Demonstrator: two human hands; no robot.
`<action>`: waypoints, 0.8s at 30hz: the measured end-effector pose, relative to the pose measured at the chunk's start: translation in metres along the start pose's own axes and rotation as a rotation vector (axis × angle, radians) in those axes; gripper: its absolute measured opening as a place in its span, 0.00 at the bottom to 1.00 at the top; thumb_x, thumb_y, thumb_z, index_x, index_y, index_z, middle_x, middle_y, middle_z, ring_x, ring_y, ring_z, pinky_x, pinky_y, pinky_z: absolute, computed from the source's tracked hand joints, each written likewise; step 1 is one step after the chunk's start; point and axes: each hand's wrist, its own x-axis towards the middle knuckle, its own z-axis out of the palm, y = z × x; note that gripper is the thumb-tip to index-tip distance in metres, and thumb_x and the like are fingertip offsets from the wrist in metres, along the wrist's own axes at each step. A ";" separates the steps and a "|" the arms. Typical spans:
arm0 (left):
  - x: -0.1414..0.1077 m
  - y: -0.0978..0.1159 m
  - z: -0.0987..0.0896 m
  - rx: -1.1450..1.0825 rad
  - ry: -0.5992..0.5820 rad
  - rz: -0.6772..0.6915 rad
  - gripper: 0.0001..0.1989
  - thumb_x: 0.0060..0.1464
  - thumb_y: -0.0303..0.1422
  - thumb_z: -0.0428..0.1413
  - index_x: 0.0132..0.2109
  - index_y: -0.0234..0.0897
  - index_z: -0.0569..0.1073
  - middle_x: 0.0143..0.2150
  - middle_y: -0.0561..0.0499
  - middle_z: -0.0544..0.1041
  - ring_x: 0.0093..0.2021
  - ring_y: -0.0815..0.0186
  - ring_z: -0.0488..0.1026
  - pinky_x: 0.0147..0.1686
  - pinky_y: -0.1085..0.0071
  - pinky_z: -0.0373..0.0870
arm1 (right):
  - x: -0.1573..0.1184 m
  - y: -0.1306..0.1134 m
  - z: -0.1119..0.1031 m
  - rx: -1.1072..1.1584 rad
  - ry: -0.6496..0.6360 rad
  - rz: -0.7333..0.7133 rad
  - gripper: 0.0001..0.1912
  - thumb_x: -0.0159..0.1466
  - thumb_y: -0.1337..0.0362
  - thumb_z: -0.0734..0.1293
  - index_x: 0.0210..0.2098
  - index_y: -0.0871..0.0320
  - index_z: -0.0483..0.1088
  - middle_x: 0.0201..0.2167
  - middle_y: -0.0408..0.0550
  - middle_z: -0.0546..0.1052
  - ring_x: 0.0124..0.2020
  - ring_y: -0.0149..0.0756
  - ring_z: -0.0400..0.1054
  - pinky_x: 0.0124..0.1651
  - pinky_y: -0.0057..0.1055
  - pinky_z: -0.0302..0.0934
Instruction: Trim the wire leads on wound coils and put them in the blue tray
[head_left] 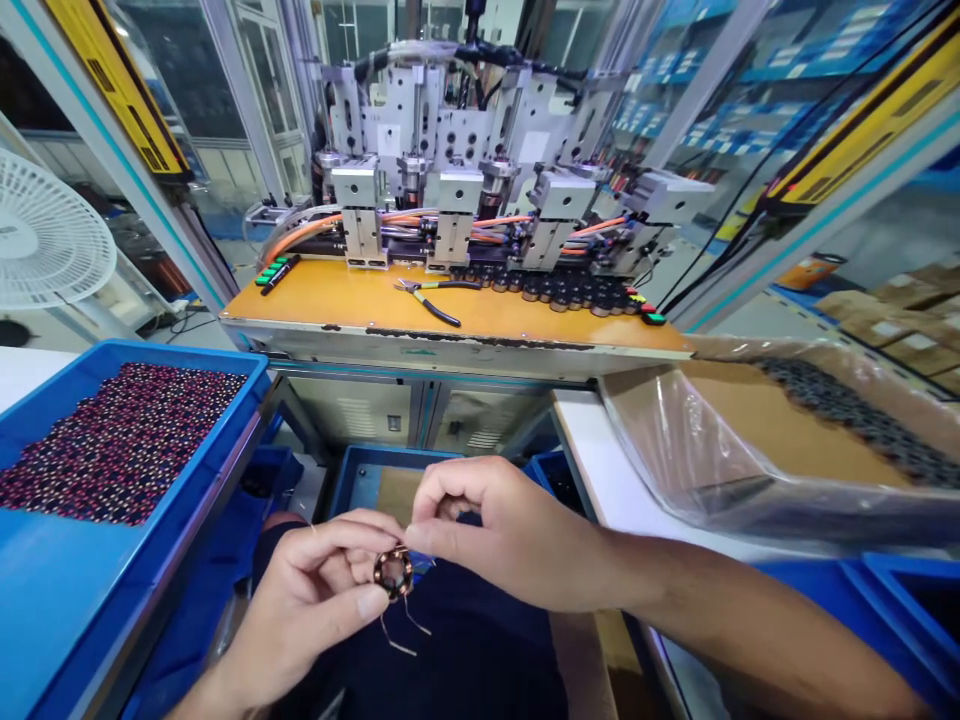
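A small ring-shaped copper coil (394, 572) with bent wire leads is between the thumb and fingers of my left hand (319, 585), above my lap. Two leads hang down from its lower side, their ends bent to the right. My right hand (495, 530) is closed in a pinch at the coil's upper right edge. Its thumb and forefinger tips meet there, and what lies between them is too small to make out.
Ahead, an orange bench top (300, 300) carries cutting pliers (431, 295), a marker (280, 276) and rows of coils (562, 290) below a machine (465, 150). A blue tray (82, 560) of small parts stands left, a plastic-lined carton (712, 440) right.
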 end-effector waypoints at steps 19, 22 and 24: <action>0.003 -0.003 -0.003 -0.237 -0.111 -0.115 0.11 0.52 0.31 0.66 0.45 0.44 0.82 0.44 0.51 0.77 0.35 0.71 0.77 0.38 0.78 0.75 | -0.004 -0.007 0.001 -0.145 -0.044 -0.141 0.07 0.64 0.70 0.67 0.29 0.59 0.73 0.28 0.41 0.75 0.31 0.28 0.68 0.37 0.26 0.60; 0.004 -0.003 -0.004 -0.259 -0.115 -0.094 0.13 0.53 0.31 0.65 0.46 0.45 0.81 0.46 0.51 0.76 0.36 0.72 0.77 0.40 0.77 0.75 | -0.006 -0.002 0.004 -0.057 -0.028 -0.132 0.08 0.65 0.67 0.67 0.30 0.60 0.73 0.29 0.43 0.76 0.32 0.29 0.69 0.37 0.26 0.62; 0.005 -0.003 -0.004 -0.258 -0.125 -0.084 0.13 0.53 0.30 0.65 0.47 0.46 0.81 0.46 0.50 0.76 0.36 0.72 0.77 0.40 0.77 0.75 | -0.008 0.000 0.006 -0.039 -0.019 -0.122 0.09 0.66 0.65 0.66 0.29 0.60 0.73 0.29 0.44 0.76 0.31 0.29 0.68 0.36 0.26 0.62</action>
